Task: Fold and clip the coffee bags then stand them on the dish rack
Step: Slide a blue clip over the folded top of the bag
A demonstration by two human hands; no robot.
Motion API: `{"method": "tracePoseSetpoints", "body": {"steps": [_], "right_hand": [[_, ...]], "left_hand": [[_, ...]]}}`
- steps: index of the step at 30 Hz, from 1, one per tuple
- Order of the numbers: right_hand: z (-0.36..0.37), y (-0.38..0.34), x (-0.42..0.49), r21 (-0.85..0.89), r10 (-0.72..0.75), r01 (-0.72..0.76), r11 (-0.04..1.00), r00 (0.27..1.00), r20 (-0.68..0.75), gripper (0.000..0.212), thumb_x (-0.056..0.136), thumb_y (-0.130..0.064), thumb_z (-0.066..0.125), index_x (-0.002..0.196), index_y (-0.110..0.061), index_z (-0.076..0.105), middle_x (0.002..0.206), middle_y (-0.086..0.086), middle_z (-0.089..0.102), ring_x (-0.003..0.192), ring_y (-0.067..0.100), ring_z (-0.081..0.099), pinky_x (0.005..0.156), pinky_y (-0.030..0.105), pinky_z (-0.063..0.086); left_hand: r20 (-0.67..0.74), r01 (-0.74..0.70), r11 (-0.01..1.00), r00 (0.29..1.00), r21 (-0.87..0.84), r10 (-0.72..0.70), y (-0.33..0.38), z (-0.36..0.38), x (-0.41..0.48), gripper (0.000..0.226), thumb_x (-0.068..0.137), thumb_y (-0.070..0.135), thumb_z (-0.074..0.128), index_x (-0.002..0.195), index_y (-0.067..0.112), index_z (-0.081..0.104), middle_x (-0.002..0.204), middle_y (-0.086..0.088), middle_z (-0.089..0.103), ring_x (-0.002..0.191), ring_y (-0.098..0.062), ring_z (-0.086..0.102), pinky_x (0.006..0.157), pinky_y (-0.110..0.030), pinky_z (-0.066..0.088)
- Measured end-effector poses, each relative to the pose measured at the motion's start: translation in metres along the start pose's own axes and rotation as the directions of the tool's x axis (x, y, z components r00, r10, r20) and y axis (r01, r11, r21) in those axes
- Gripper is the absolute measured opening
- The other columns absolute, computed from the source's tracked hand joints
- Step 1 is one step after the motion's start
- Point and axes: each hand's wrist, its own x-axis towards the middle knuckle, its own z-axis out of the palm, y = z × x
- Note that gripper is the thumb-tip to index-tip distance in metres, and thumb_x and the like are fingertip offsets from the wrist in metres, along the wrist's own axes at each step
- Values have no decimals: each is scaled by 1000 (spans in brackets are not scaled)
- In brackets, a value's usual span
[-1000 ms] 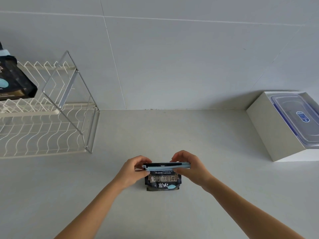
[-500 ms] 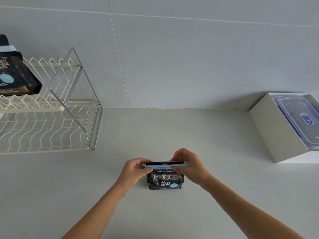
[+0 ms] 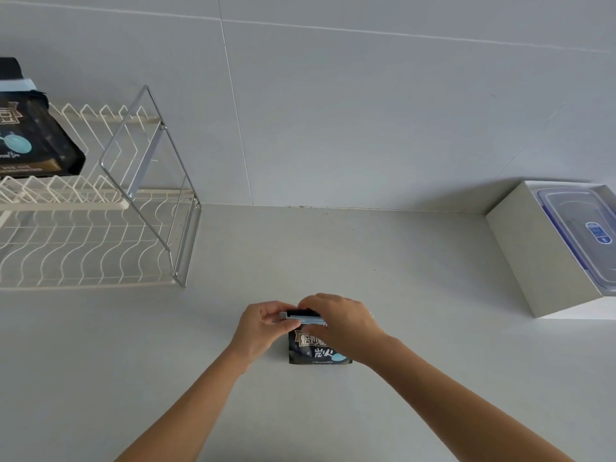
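A small black coffee bag (image 3: 308,350) with white lettering stands on the counter in front of me. A pale blue clip (image 3: 300,318) lies across its folded top. My left hand (image 3: 263,325) pinches the clip's left end. My right hand (image 3: 340,325) covers the clip's right part and the bag's upper right side. Another black coffee bag (image 3: 30,138) with a pale blue clip stands on the upper tier of the white wire dish rack (image 3: 100,235) at the far left.
The rack's metal end frame (image 3: 156,181) faces the middle of the counter. A white box (image 3: 536,255) holding a clear lidded plastic container (image 3: 583,228) sits at the right, against the tiled wall.
My right hand has slid left along the clip, over more of the bag's front. The view has shifted so that the rack and its bag show more.
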Motion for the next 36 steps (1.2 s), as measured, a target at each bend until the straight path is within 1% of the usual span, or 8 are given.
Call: {"method": "tracePoseSetpoints", "body": {"steps": [4,8,12,18,25,29,33,36], "right_hand": [[9,-3,9,49,13,-13,999,1000,-2,19,91,-41,49,103,-28,58,98,-8,63,88,18,60,69,31,42],[9,2,10,30,-7,5,1000,999,46,22,88,-43,55,108,-33,53,101,-10,58,89,15,59,68,30,43],[9,-1,17,-16,2,0,1000,996,86,33,86,-45,57,117,-36,52,103,-7,56,90,18,60,67,30,41],[12,-1,14,-29,-119,122,992,989,90,39,92,-29,52,128,-42,45,106,-10,60,99,13,55,71,32,45],[14,1,13,1,-96,96,995,992,80,28,89,-34,54,116,-40,51,103,-15,63,98,9,54,69,27,38],[16,2,17,22,-32,30,999,997,70,20,88,-45,53,104,-34,58,92,-12,65,86,12,56,66,28,38],[18,-2,19,19,-37,36,999,998,56,11,88,-39,53,94,-31,59,84,-11,62,80,12,53,64,29,39],[15,-4,21,9,-66,66,998,997,47,11,89,-36,53,93,-28,60,83,-9,61,81,13,53,64,30,41]], "left_hand": [[18,54,998,998,-25,-53,-1,-11,-7,30,78,12,73,104,26,67,93,-4,75,94,-11,68,81,-19,51],[-58,-33,999,998,33,35,-2,-4,-9,18,76,9,73,86,25,72,85,7,74,88,-6,68,74,-10,47],[-122,-88,989,987,120,103,-1,0,-7,15,73,16,77,86,23,73,87,0,74,85,-10,68,82,-17,49],[-252,-111,989,958,100,133,-10,-9,-12,14,73,10,75,69,12,62,69,3,68,75,-13,68,76,-18,50],[-128,-114,977,982,181,138,-6,-16,-8,13,76,14,74,76,25,67,77,6,73,79,-7,68,74,-15,50],[-145,-142,964,973,226,177,-4,-13,-7,15,76,15,73,68,26,67,74,6,72,76,-6,67,68,-17,52],[-162,-155,964,968,218,193,-6,-11,-9,12,79,13,70,71,20,65,75,6,70,80,-6,65,65,-21,52],[-198,-169,971,959,172,202,-7,-6,-11,16,81,11,68,70,19,59,81,-2,71,84,-7,66,67,-24,52]]}}
